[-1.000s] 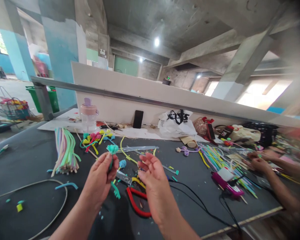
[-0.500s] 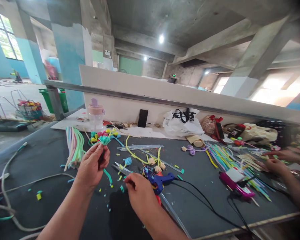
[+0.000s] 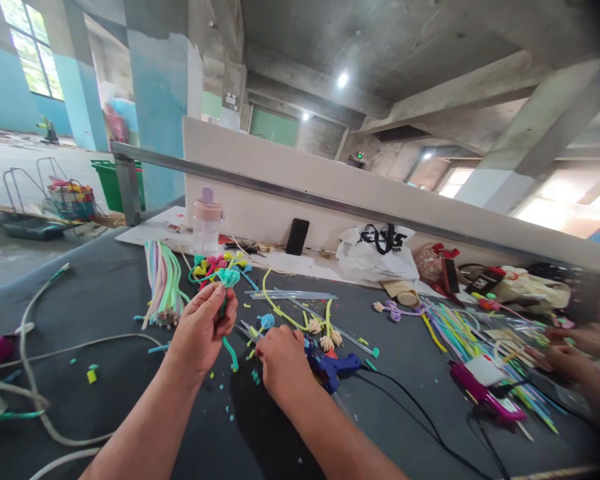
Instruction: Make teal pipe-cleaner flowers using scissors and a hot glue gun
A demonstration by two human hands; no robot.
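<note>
Upright in my left hand (image 3: 206, 325) is a teal pipe-cleaner flower (image 3: 228, 277), its stem pinched between thumb and fingers; a loose teal end hangs below. My right hand (image 3: 284, 360) is closed over the table beside the scissors (image 3: 246, 329), its fingertips hidden, so what it grips cannot be made out. A light-blue pompom (image 3: 267, 321) lies just behind those fingers. Right of my right hand is a blue glue gun (image 3: 334, 368) with a black cord. Yellow-green stems with beige flowers (image 3: 326, 343) lie behind the glue gun.
A pipe-cleaner bundle (image 3: 164, 287), a bottle (image 3: 207, 223) and a phone (image 3: 297, 237) stand or lie beyond my hands. White cables (image 3: 35, 387) loop at left. At right are a magenta glue gun (image 3: 487, 393), more pipe cleaners and another person's hands (image 3: 575, 357).
The view has shifted, so the scene sits farther right. My right hand has moved forward, closer to the scissors and the blue pompom. My left hand still holds the teal flower.
</note>
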